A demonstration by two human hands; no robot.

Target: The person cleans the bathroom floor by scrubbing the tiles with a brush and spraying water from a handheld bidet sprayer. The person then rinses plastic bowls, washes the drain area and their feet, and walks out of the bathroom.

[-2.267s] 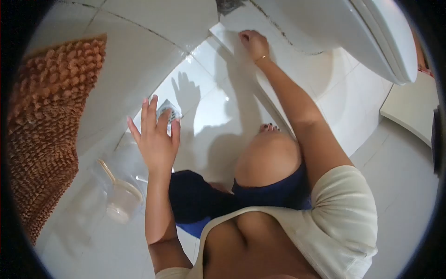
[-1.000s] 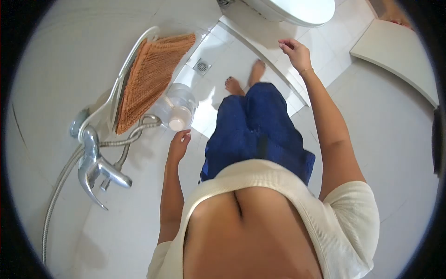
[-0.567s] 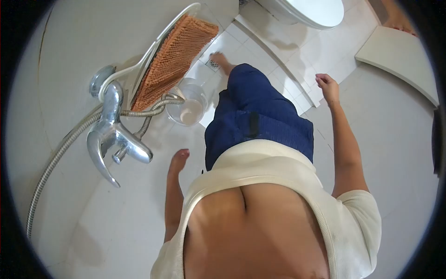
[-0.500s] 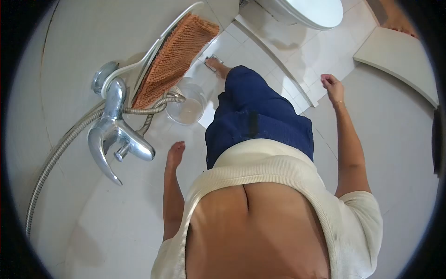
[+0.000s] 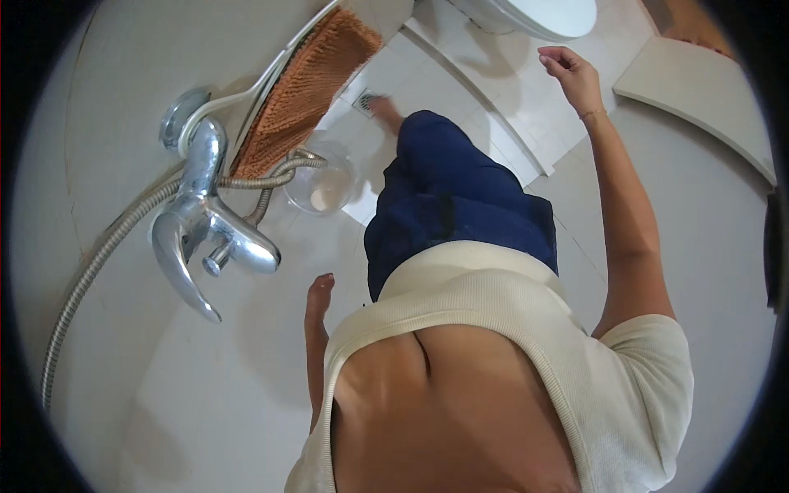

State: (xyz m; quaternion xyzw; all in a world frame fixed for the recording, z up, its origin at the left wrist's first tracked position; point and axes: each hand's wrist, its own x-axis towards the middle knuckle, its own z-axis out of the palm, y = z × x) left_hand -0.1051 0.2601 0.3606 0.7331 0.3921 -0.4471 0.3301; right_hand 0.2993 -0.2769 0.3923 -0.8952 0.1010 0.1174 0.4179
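My right hand (image 5: 573, 78) is raised at the upper right, near the white toilet (image 5: 559, 16). Its fingers are loosely bent, with a gap by the thumb, and I see nothing in it. Low at my left side, my left hand (image 5: 319, 294) hangs with its fingers curled together and nothing showing in them. The chrome mixer tap (image 5: 193, 222) on the wall is the nearest fixture to this hand, apart from it. A clear bucket (image 5: 345, 185) stands beyond the left hand, with part of the metal shower hose (image 5: 283, 171) dipping into it.
An orange chenille cloth (image 5: 308, 90) hangs from a white rack (image 5: 271, 78) above the tap. A raised threshold (image 5: 481, 94) crosses the tiled floor ahead. My foot (image 5: 384, 111) is beside a floor drain (image 5: 364, 100). A pale curved ledge (image 5: 690, 107) lies at the right.
My right hand has moved up and slightly left, closer to the toilet. The left hand has dropped a little and shifted right. The whole view has tilted slightly.
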